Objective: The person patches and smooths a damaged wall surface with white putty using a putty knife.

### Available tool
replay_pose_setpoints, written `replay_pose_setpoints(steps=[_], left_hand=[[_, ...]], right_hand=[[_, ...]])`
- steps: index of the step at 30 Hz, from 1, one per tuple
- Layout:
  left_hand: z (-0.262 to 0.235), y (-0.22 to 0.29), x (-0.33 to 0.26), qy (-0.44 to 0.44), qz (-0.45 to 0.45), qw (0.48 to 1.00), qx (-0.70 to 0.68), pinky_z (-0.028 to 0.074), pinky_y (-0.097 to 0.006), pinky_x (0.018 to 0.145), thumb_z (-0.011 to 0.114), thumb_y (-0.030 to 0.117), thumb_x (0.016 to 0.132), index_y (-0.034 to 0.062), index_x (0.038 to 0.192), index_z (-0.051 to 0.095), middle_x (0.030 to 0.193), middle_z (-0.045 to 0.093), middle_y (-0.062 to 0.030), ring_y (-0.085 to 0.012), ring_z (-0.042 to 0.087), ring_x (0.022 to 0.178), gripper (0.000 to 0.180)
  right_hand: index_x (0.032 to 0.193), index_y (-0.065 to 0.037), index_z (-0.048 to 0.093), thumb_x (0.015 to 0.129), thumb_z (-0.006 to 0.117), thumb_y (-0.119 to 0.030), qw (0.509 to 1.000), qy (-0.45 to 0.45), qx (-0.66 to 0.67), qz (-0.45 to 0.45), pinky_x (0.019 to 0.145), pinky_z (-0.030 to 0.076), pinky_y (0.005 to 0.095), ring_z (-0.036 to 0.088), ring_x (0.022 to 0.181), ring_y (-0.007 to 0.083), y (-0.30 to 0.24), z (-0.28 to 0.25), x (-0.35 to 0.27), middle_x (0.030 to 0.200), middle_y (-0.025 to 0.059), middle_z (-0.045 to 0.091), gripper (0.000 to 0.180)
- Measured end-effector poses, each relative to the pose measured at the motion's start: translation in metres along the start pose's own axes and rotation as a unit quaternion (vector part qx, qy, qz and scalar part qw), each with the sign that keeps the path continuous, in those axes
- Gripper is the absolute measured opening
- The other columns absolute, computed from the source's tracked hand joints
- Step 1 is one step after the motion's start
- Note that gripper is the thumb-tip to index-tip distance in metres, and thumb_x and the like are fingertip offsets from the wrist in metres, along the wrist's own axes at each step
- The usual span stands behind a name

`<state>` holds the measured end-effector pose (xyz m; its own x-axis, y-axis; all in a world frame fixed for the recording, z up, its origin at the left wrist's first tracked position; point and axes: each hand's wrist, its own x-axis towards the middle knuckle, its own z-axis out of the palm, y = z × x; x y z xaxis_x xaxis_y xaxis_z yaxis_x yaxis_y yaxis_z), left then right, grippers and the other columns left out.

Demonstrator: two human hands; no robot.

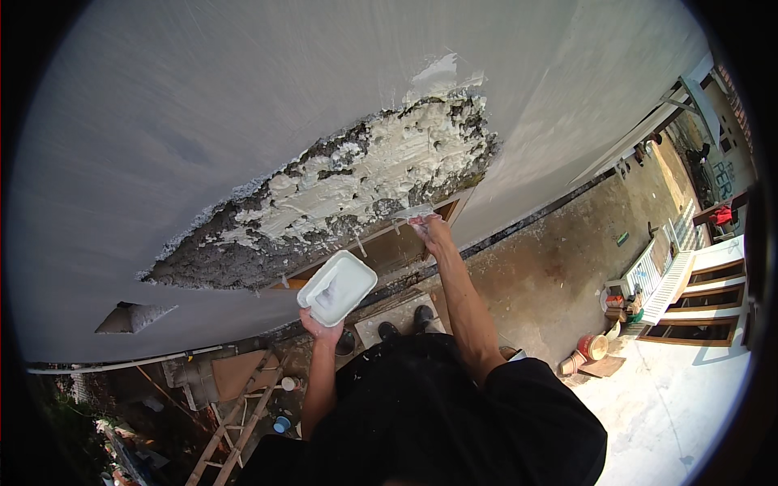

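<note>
My left hand (322,327) holds a white rectangular plastic tub (366,283) from below, its thumb at the near rim. White plaster (326,296) coats the tub's inside. My right hand (431,233), smeared with white, is closed on a putty knife (412,213), whose pale blade lies by the lower edge of a rough patch (344,185) in the wall. That long patch shows bare grey masonry at the left and lumpy cream-white plaster over its middle and right. Whether the blade touches the wall, I cannot tell.
Smooth grey wall (243,97) surrounds the patch, with a brown wooden frame (458,209) below it and a smaller hole (121,318) at lower left. A wooden ladder (235,437) and a blue cup (281,424) are at lower left. Buckets (593,348) stand right, on the concrete ground.
</note>
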<state>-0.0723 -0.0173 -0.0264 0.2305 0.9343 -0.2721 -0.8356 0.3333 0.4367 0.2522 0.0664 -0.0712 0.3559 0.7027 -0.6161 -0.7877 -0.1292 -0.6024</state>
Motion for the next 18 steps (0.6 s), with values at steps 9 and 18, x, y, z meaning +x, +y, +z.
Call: replay_pose_setpoints(steps=[9,18], left_hand=[[-0.005,0.002,0.000,0.004,0.004,1.000,-0.003,0.031,-0.054,0.105,0.043,0.042,0.077,0.0099,0.135,0.041,0.137,0.044,-0.0102,-0.0301,0.040,0.128,0.066],[-0.002,0.002,0.001,0.008,-0.001,1.000,0.007,0.031,-0.054,0.105,0.043,0.042,0.075,0.0097,0.135,0.040,0.137,0.044,-0.0106,-0.0306,0.040,0.127,0.068]], right_hand=[[0.098,0.007,0.056,0.086,0.043,0.000,0.996,-0.037,-0.028,0.070,0.065,0.056,0.0296,0.064,0.079,0.0244,-0.024,-0.014,0.024,0.091,0.0177,0.063,0.019],[0.095,0.009,0.055,0.087,0.043,-0.002,0.995,-0.081,-0.053,0.015,0.063,0.057,0.0254,0.064,0.078,0.0208,-0.059,0.038,-0.030,0.092,0.0185,0.063,0.018]])
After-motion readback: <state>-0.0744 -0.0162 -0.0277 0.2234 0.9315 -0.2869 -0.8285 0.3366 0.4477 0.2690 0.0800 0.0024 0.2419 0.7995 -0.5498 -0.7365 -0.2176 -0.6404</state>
